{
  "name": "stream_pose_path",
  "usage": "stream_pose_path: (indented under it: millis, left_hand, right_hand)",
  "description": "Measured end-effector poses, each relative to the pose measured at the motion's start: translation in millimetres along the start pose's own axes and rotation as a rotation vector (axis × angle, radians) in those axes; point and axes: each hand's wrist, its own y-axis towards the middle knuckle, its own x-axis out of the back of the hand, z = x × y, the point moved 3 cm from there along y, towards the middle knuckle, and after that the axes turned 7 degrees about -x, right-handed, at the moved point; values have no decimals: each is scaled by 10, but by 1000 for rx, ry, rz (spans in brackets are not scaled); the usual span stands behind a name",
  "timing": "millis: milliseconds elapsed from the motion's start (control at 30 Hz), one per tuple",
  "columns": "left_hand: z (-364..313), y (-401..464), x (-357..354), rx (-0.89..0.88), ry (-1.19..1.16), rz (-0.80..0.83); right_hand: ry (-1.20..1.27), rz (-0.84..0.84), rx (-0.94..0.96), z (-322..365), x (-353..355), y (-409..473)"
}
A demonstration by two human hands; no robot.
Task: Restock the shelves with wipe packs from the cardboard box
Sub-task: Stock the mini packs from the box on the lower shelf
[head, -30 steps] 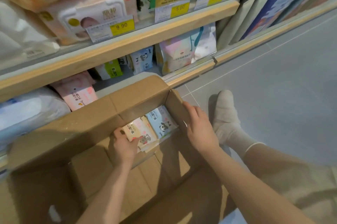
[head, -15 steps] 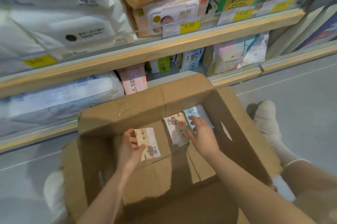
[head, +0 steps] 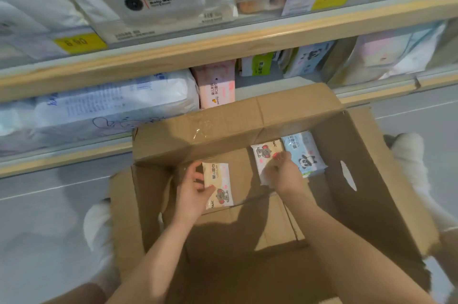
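An open cardboard box [head: 347,155] stands on the floor in front of the shelves. My left hand [head: 192,194] grips a cream wipe pack with a bear print [head: 219,187], lifted inside the box near its left side. My right hand [head: 285,172] pinches a second bear-print pack [head: 264,155] that lies at the far end of the box floor. A blue panda wipe pack [head: 303,152] lies just to the right of it, touching the hand's side.
The low shelf [head: 74,157] behind the box holds a large white pack [head: 111,105], a pink pack [head: 216,85], a green pack [head: 260,65] and panda packs [head: 307,58]. The upper shelf [head: 223,41] carries big white wipe packs and yellow price tags. My socked feet [head: 99,229] flank the box.
My left hand has lifted its bear pack away from the pile and to the left. My right hand went from the box's rim into the box and took hold of the second bear pack.
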Motion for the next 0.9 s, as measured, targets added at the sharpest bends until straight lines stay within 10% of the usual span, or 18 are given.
stream_pose_path:
  millis: [600, 900]
  left_hand:
    - [-1281, -123, 112, -336, -33, 99]
    - [-1408, 231, 146, -192, -15, 243]
  right_hand:
    - [249, -37, 448, 299, 1416, -459]
    - [370, -144, 604, 852, 2042, -484]
